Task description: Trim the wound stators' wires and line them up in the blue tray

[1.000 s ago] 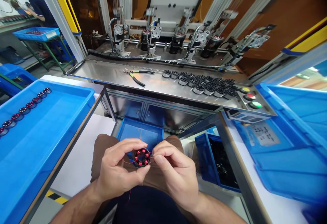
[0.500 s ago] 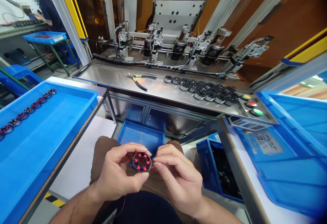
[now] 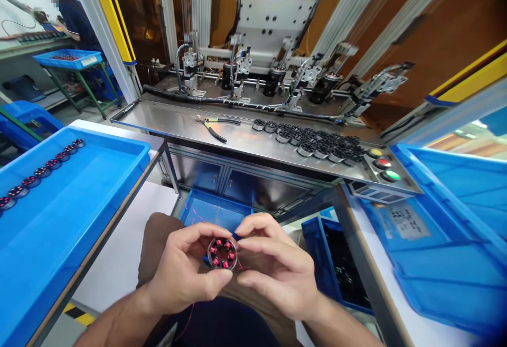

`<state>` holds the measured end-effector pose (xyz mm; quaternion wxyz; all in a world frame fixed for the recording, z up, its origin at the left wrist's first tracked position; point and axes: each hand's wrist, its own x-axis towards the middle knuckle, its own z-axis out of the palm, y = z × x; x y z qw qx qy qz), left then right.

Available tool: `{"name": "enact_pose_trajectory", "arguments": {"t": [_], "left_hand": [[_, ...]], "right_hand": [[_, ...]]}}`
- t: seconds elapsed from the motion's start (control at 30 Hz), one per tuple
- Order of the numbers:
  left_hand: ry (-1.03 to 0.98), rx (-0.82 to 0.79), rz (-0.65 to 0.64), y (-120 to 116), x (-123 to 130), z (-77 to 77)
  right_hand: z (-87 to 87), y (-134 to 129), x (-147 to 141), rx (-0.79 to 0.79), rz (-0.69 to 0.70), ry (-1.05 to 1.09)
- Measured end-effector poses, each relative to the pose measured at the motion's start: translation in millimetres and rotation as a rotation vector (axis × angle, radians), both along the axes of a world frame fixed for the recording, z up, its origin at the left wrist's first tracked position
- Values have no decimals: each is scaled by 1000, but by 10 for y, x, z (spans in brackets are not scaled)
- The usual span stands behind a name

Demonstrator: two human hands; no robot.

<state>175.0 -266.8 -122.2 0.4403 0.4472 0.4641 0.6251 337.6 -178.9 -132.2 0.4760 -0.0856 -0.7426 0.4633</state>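
Far left of the steel ledge (image 3: 247, 133), a person in dark clothing (image 3: 77, 22) is facing a distant bench; nearer, a blue tray (image 3: 99, 178) is bearing a slanting row of wound rings (image 3: 41, 172). Below the ledge's middle, the left hand (image 3: 182, 262) is holding a red-coiled ring (image 3: 216, 261) between thumb and fingers; the right hand (image 3: 283, 270) is hovering just beside it, thumb and fingertips parted. On the ledge, pliers (image 3: 214, 132) are lying spread, black-rimmed rings (image 3: 317, 143) are crowding rightward, and a green button (image 3: 391, 176) is glowing at the end. Behind it, metal fixtures (image 3: 237, 67) are standing in line. Right of it, a large tray (image 3: 447, 262) is sloping away. The leftmost wound ring is running out of view; the hands are hiding part of the floor bin (image 3: 219, 207); whether the red wire (image 3: 240, 264) is touching the right hand, I cannot tell; the right-hand crate's (image 3: 315, 246) dark contents are blurring together.
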Motion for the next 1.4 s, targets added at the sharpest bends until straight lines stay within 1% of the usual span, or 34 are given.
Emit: {"name": "enact_pose_trajectory", "arguments": {"t": [0.1, 0.17, 0.23, 0.3, 0.43, 0.5, 0.57, 0.67, 0.8, 0.87, 0.93, 1.0, 1.03, 1.13, 1.27, 1.33, 1.4], "left_hand": [[-106, -75, -60, -3, 10, -6], [-146, -105, -88, 4, 20, -10], [-166, -121, -122, 17, 25, -3], [-190, -127, -152, 31, 21, 9], [-273, -160, -205, 49, 9, 10], [-283, -132, -186, 52, 16, -2], [-247, -52, -135, 53, 35, -15], [-126, 100, -38, 51, 69, -29], [15, 248, 108, 39, 111, -50], [30, 280, 154, 27, 137, -65], [14, 298, 182, 13, 165, -83], [-17, 294, 196, 1, 181, -102], [-28, 273, 192, -4, 179, -110], [-35, 144, 105, -14, 117, -128], [-40, -68, -154, -29, -33, -138], [-96, -102, -243, -30, -78, -138], [-177, -87, -263, -23, -91, -142]], "right_hand": [[81, 121, -41, 49, 134, 10], [110, 154, -68, 72, 173, 22], [108, 150, -73, 107, 175, 19], [85, 116, -58, 153, 120, -7], [56, -3, -23, 264, -119, 15], [63, -64, -20, 332, -214, 57], [68, -115, -22, 365, -291, 55], [51, -180, -32, 353, -388, 38], [22, -271, -86, 299, -422, 50], [13, -323, -143, 221, -426, 66], [0, -369, -207, 108, -443, 96], [-22, -392, -260, 13, -447, 123], [-34, -391, -275, -9, -438, 133], [-61, -347, -276, 13, -398, 120], [-59, -264, -226, 54, -367, 86], [-44, -240, -207, 65, -365, 67], [-24, -228, -194, 77, -369, 38]]}}
